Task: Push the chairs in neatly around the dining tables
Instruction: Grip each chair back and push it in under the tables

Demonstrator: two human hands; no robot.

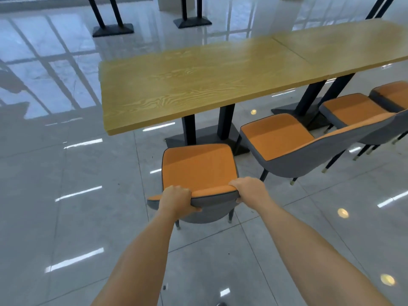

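Note:
An orange-seated chair with a grey shell (198, 168) stands in front of me, facing the near end of a yellow wooden dining table (187, 85). My left hand (176, 200) grips the left part of its backrest top, and my right hand (249, 188) grips the right part. The seat's front edge sits just short of the table's edge, near the black table base (203, 138). A second chair (284, 142) stands to the right, angled and pulled out from the table. Two more chairs (353, 109) (393, 93) follow along the same side.
A second wooden table (353, 43) joins the first at the right. Black table bases (112, 29) (192, 22) stand on the glossy tiled floor at the back. Open floor lies to my left and behind the chairs.

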